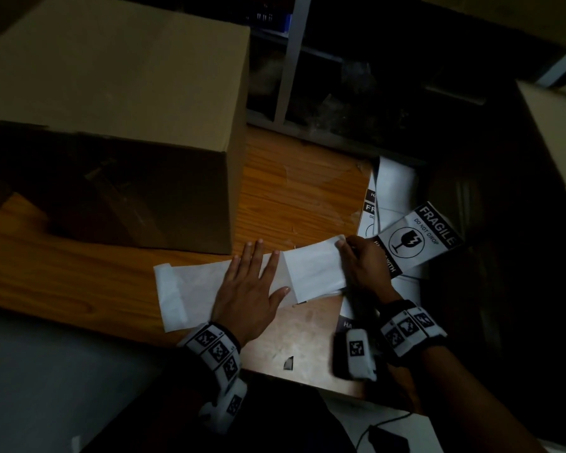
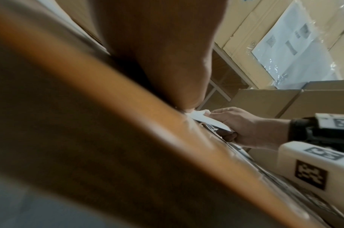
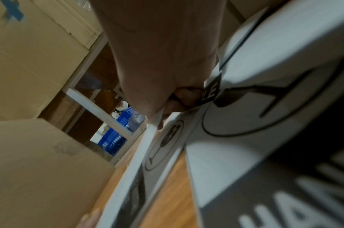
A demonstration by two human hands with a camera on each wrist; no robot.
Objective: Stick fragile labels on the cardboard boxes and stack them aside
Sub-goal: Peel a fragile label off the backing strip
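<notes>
Left hand (image 1: 249,289) lies flat, fingers straight, on the white backing strip (image 1: 190,289); right hand (image 1: 363,266) pinches its peeled flap beside the black-and-white "FRAGILE DO NOT DROP" label (image 1: 422,240), near the big brown cardboard box (image 1: 111,125).

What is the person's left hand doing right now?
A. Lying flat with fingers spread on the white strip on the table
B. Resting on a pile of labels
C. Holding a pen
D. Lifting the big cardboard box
A: the left hand lies flat with straight, spread fingers on the white backing strip on the wooden table, while the right hand pinches the strip's lifted end.
</notes>
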